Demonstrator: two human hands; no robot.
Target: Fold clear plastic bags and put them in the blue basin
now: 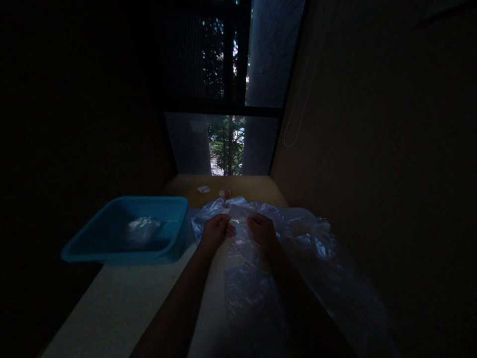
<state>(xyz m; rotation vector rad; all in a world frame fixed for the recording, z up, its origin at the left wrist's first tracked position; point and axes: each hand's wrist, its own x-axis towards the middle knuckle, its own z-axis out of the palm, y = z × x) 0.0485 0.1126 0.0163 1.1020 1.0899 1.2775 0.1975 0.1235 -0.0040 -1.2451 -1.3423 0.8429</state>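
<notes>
In dim light, both my hands are at a clear plastic bag over a white table. My left hand has its fingers closed on the bag's left side. My right hand pinches the opposite side, its fingertips partly in shadow. More thin clear plastic lies under and in front of my hands, towards me. A crumpled heap of clear plastic spreads to the right of my right hand.
A blue plastic basin stands at the left, holding a crumpled clear plastic bundle. On the yellowish sill lie a white scrap and a small reddish-white item. A window is behind, with dark walls on both sides and a looped cord.
</notes>
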